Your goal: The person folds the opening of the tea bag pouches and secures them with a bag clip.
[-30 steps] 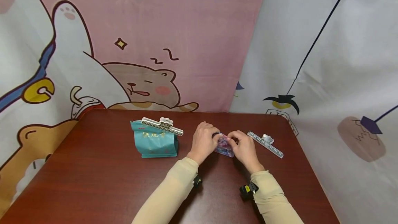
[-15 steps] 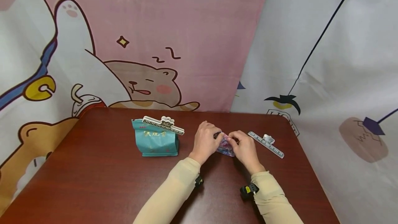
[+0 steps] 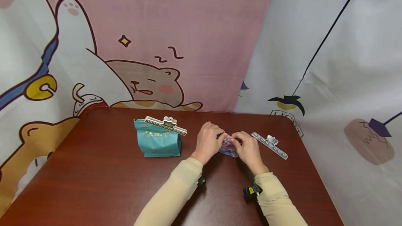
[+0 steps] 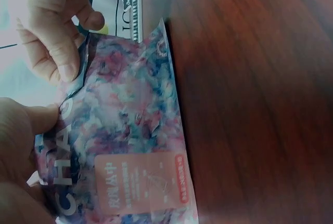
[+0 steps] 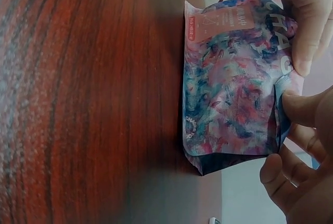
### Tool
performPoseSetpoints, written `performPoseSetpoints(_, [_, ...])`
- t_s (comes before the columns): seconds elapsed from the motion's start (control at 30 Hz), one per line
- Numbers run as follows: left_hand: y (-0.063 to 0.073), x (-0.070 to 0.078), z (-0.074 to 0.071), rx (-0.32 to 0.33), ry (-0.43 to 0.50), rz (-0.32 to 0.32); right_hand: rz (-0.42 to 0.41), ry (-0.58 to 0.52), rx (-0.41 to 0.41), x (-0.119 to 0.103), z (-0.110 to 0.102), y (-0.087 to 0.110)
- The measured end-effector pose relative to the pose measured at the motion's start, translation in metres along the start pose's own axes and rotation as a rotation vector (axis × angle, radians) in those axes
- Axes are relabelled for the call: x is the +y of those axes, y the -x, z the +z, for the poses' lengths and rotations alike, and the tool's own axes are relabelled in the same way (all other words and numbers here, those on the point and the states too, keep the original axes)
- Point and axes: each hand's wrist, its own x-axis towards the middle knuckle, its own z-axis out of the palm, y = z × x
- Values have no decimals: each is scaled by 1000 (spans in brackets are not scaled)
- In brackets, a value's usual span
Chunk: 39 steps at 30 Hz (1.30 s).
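A small tea pouch (image 3: 228, 148) with a pink, purple and blue paint-like print stands on the table between the hands. Its top is folded over. The left hand (image 3: 208, 142) pinches one end of that fold, and the right hand (image 3: 248, 151) pinches the other with its thumb pressed on the near side. Seen from the left wrist, the pouch (image 4: 130, 104) shows a pink label and large white letters by the fold. From the right wrist, the pouch (image 5: 229, 83) has its bottom edge on the wood. Right of the right hand lies a long-jawed silver clip (image 3: 270, 145).
A teal bag (image 3: 159, 144) stands to the left, its top held by a long white clip (image 3: 165, 125). Under everything is a dark red-brown table (image 3: 103, 180). A printed cloth (image 3: 201, 44) hangs behind the table's far edge.
The head view has shifted slightly. Both hands keep their hold on the pouch's folded top with barely any movement, and the clips and teal bag stay in place.
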Motion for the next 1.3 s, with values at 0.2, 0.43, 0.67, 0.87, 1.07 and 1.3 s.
performPoseSetpoints(0.2, [0,-2,-5,-86,11,-26,12,4,-2,1,1,1])
performPoseSetpoints(0.43, [2,-4,-3,-71,26,-33,27,15,-12,1,0,2])
performPoseSetpoints(0.67, [1,-5,-1,-64,27,-30,7,17,-39,1,-7,2])
performPoseSetpoints(0.87, [2,-5,1,-49,35,-17,-19,14,-30,2,-8,2])
performPoseSetpoints(1.07, [2,-5,1,-45,32,-17,-16,25,-32,3,-8,2])
performPoseSetpoints(1.3, [3,-5,1,-46,51,-26,11,9,-93,5,-10,2])
